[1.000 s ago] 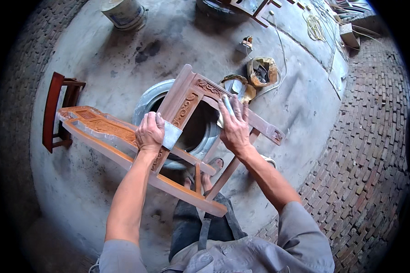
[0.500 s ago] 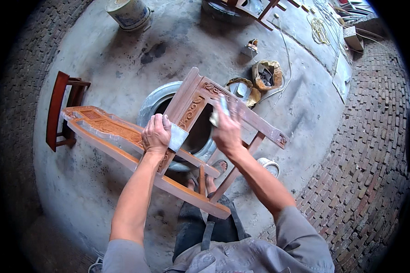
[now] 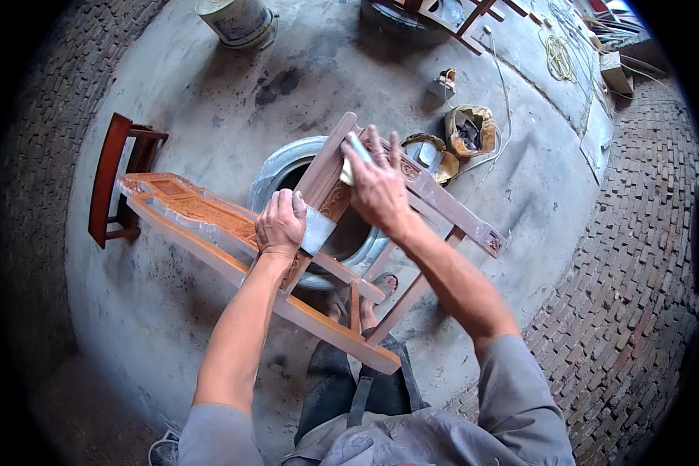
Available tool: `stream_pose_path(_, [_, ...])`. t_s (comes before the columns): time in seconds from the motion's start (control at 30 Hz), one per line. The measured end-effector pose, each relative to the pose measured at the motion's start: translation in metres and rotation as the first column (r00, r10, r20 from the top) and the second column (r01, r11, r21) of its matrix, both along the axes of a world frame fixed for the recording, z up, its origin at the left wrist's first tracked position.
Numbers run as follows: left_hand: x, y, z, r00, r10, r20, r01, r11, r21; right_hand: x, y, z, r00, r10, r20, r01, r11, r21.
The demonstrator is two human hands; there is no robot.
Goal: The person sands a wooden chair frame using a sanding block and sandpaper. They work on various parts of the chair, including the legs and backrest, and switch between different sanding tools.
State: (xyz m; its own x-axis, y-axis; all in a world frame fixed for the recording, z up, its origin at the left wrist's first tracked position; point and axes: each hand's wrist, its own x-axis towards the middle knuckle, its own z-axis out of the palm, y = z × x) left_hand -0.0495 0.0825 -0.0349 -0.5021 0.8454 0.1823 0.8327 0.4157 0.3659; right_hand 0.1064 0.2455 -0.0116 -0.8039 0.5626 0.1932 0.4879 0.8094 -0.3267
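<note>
A carved wooden chair [image 3: 335, 335] lies tilted across a tyre [image 3: 272, 167]. Its seat end looks dusty and pale, while the carved back to the left is orange-brown. My left hand [image 3: 280, 223] is closed around the edge of a grey sheet of sandpaper [image 3: 318, 231] and rests on the chair's carved panel. Under the fingers of my right hand [image 3: 378, 189] is a pale folded piece of sandpaper [image 3: 350, 165], pressed against the carved rail near the top corner. Two right fingers stick out straight, and the hand is slightly blurred.
A red-brown stool [image 3: 110, 179] lies on its side at left. Beyond are a bucket [image 3: 237, 22], another tyre with wooden furniture [image 3: 474, 27], and an open bag [image 3: 471, 130] beside a round container [image 3: 425, 151]. Cables [image 3: 561, 58] run across the concrete; brick paving [image 3: 598, 311] borders it.
My right hand has slid left and up along the carved rail with its folded sandpaper. The left hand stays on the panel with its sheet. The whole view has shifted slightly.
</note>
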Motion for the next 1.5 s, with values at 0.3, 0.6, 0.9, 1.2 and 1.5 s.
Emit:
stream_pose_path(0.3, [0.001,-0.003,-0.001,1.000,0.011,-0.002,-0.011,1.000,0.024,0.010,0.019,0.006,0.999,0.003,0.037,-0.005,0.999,0.051])
stream_pose_path(0.6, [0.000,-0.004,-0.007,0.994,0.064,0.089,-0.069,0.996,0.055,0.011,0.022,-0.006,1.000,0.022,-0.008,-0.021,0.992,0.127])
stream_pose_path(0.9, [-0.012,-0.004,0.003,0.814,0.174,0.554,-0.263,0.961,0.086,0.004,0.008,-0.019,0.999,0.019,-0.037,-0.013,0.990,0.143])
stream_pose_path(1.2, [-0.085,-0.083,0.012,0.698,0.311,0.645,-0.449,0.892,0.056,0.014,-0.218,-0.012,0.936,0.350,0.049,-0.335,0.923,-0.187])
stream_pose_path(1.5, [-0.102,-0.125,-0.013,0.977,0.104,0.189,-0.082,0.989,-0.124,-0.011,-0.250,0.004,0.980,0.126,0.157,-0.103,0.984,-0.144])
